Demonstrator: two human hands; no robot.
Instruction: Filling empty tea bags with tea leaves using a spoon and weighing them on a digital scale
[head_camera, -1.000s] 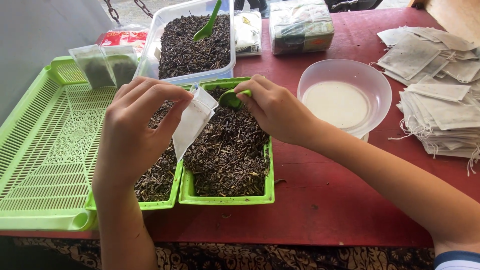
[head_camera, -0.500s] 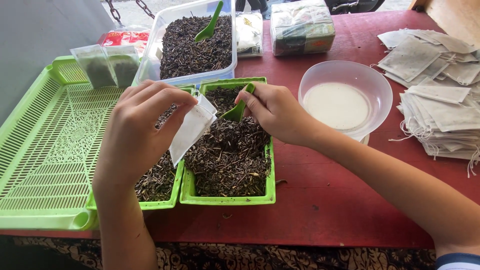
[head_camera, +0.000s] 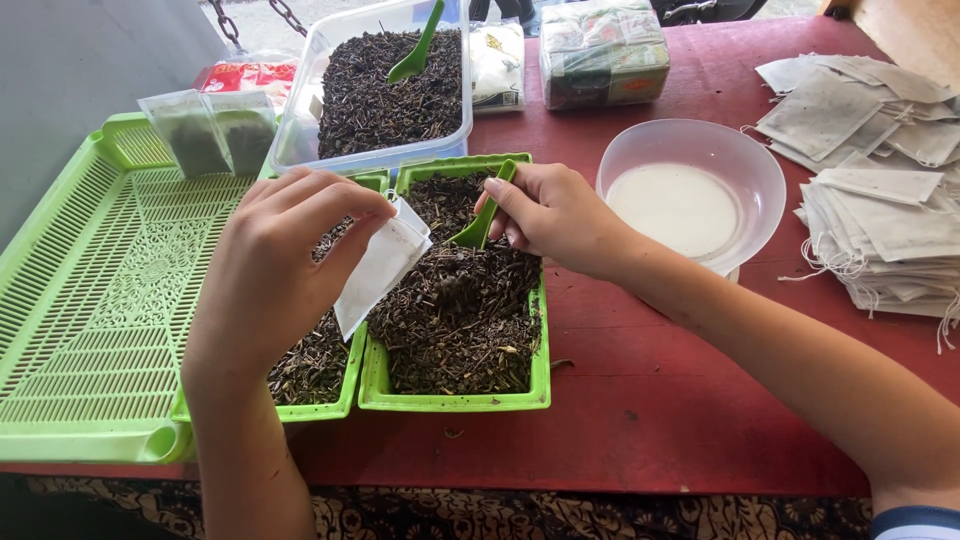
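Head view. My left hand (head_camera: 275, 265) is pinching a white paper bag (head_camera: 380, 265) at its upper end, fingers closed on it; the bag is hanging tilted over the gap between two small green trays. My right hand (head_camera: 555, 215) is gripping a green scoop (head_camera: 483, 215) by its handle, fingers closed around it; the scoop's bowl is pointing down and touching the dark loose tea (head_camera: 460, 310) in the right tray (head_camera: 455, 400). The bag's mouth is sitting just beside the scoop. The left tray (head_camera: 320, 410), also holding tea, is lying mostly under my left hand.

A large slotted green tray (head_camera: 90, 300) is lying to the left, with two filled bags (head_camera: 205, 130) leaning at its far edge. Behind the small trays a clear tub (head_camera: 385, 100) is holding more tea and a second green scoop (head_camera: 418, 45). A clear bowl (head_camera: 700, 190) with white contents is sitting on the red table (head_camera: 650, 410) right of my hand. Stacks of empty bags (head_camera: 880, 190) are lying at the far right.
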